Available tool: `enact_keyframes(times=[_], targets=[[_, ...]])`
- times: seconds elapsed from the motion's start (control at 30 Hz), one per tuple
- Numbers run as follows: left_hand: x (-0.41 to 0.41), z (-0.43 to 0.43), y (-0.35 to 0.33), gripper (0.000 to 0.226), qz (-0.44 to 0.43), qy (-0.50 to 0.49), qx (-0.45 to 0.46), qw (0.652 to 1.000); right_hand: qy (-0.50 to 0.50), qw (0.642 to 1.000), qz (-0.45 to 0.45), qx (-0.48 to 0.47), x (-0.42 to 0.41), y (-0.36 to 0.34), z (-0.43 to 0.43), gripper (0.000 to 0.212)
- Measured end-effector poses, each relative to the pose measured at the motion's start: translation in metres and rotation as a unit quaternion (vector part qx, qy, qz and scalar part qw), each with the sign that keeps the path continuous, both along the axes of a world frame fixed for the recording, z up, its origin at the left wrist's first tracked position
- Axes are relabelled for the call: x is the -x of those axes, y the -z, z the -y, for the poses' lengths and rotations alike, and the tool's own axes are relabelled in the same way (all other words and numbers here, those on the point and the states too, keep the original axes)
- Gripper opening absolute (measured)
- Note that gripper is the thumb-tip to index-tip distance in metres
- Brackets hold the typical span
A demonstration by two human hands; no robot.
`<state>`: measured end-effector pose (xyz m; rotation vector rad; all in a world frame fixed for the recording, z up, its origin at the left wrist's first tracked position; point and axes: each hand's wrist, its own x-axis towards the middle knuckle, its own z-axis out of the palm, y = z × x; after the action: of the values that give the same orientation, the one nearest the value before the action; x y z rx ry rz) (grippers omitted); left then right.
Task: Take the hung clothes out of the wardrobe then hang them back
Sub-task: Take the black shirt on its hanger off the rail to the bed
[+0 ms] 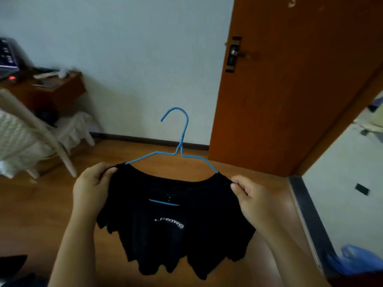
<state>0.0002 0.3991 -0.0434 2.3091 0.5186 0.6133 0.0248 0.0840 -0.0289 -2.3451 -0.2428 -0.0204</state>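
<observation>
Fingers (104, 172) of L hand (91, 183) pinched on one shoulder of black T-shirt (176, 228). R hand (251, 196) same on the other shoulder: thumb + forefinger clamped on seam. Cannot tell if either grip also catches the wire under the cloth.

Shirt held out in front at approx chest level, spread between both hands, hem hanging free, white logo facing up. Blue wire hanger (180, 131) sits inside the neck opening; both arms run under the shoulders, bottom bar shows through the collar, hook stands upright w/ nothing on it.

Farther out: blue plastic bag (356, 259) low R, wood floor (41, 204), white chair (41, 131) at L, brown cabinet (60, 90) behind it, orange door (290, 90) open at R, pale wall (134, 59) at back. No wardrobe or rail in view.

Step (judgement): garment is out of wardrobe, seated on hanger; shoulders being squared up before re-hanging. Roughly mid-task.

Next move needs: one hand shifted to hanger neck so hook is controlled, turn toward wardrobe, hook over rail. Risk: thin wire, shirt could slide off an arm if tilted.
</observation>
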Motion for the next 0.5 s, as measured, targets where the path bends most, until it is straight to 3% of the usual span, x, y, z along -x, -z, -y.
enact_keyframes(times=[0.2, 0.37, 0.5], targets=[[-0.013, -0.024, 0.011, 0.011, -0.042, -0.067, -0.009, 0.997, -0.031, 0.999, -0.032, 0.001, -0.067, 0.023, -0.032, 0.024], [-0.029, -0.018, 0.024, 0.035, -0.044, -0.12, 0.022, 0.992, -0.072, 0.997, -0.036, 0.013, -0.126, 0.041, -0.042, 0.024], [-0.064, -0.011, 0.025, 0.035, -0.047, -0.144, -0.011, 0.988, -0.104, 0.991, -0.082, -0.016, -0.184, 0.051, -0.046, 0.021]])
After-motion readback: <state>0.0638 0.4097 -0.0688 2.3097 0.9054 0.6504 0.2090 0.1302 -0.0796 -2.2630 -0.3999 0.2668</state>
